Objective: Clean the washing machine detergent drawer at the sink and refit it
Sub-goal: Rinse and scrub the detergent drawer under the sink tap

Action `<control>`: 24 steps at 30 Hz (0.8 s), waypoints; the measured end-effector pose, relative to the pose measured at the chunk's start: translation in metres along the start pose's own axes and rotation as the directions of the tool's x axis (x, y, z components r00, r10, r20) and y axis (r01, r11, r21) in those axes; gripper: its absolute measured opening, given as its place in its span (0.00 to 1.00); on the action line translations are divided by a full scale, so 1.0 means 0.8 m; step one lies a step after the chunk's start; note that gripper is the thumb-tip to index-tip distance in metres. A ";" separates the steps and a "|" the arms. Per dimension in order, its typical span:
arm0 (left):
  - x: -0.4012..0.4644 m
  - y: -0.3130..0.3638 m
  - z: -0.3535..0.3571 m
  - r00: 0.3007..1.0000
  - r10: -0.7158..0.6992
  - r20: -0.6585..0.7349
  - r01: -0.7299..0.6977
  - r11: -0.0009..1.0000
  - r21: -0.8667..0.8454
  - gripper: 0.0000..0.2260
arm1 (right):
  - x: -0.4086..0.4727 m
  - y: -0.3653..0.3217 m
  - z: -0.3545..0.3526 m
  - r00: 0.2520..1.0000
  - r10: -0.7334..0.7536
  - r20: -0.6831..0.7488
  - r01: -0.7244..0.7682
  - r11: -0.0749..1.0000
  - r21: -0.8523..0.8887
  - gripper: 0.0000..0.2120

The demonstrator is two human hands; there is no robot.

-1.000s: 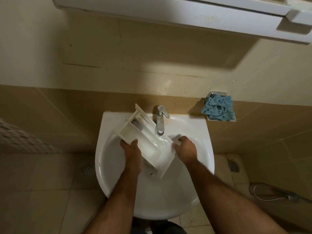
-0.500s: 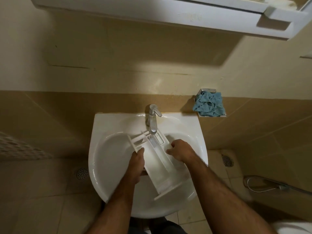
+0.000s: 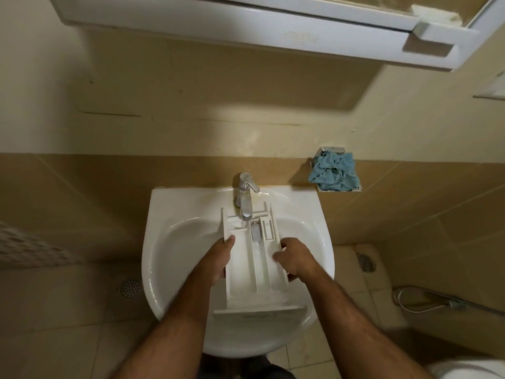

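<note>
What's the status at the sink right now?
Left hand and right hand grip the drawer sides. Drawer over the sink, back end under the tap. Nothing blocking.

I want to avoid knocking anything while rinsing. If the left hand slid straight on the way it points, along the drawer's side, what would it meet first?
Probably the faucet. The left hand grips the detergent drawer by its left wall, pointing up-right toward the spout over the drawer's far end. Depth is unclear; it might pass underneath and reach the sink back rim.
</note>
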State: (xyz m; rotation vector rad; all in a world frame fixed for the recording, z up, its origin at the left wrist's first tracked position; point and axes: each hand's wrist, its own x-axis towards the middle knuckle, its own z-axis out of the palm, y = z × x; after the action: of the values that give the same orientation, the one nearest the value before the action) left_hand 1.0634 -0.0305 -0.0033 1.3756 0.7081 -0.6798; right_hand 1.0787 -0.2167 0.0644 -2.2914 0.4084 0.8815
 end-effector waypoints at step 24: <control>0.006 0.010 0.012 0.971 0.239 -0.018 -0.234 0.959 0.160 0.08 | -0.035 -0.004 0.015 0.979 -0.009 -0.206 0.025 0.997 0.075 0.17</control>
State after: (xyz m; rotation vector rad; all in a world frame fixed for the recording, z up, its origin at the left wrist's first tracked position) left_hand 1.0727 -0.0394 -0.0015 1.5916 0.5157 -0.5289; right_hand 1.0539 -0.2044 0.0782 -2.3186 0.5028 0.6114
